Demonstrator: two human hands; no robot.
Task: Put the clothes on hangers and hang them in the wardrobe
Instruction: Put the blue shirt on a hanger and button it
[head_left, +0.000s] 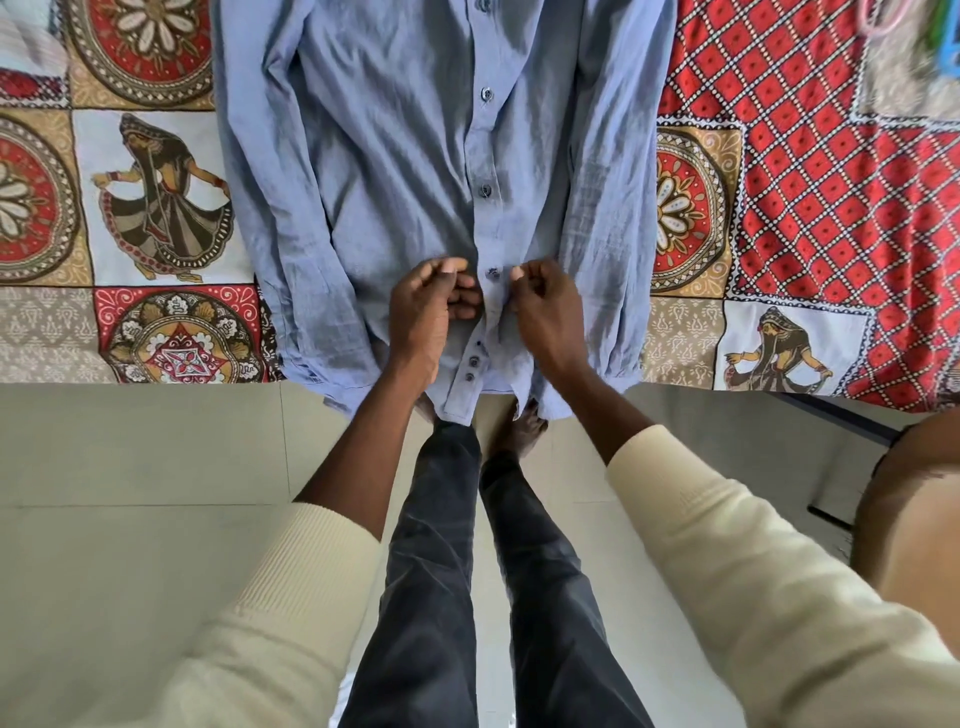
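Head view: blue shirt (415, 171) flat on bed (810, 171), hem at 6 o'clock overhanging edge. Left hand (431, 306) and right hand (545, 306) both pinch placket around button (492, 272). Thin, limp, creased cotton; light. Likely best lifted by collar or shoulders, toward 12 o'clock.

Both arms reaching forward and down, cream sleeves pushed back to mid-forearm. Left hand (428, 306) knuckles up, fingers curled inward toward the right, thumb on top. Right hand (545, 306) just beside it, a narrow gap between, fingers bent, thumb and forefinger tips pressed together in a pinch. Wrists angled inward, forearms converging toward the hands.
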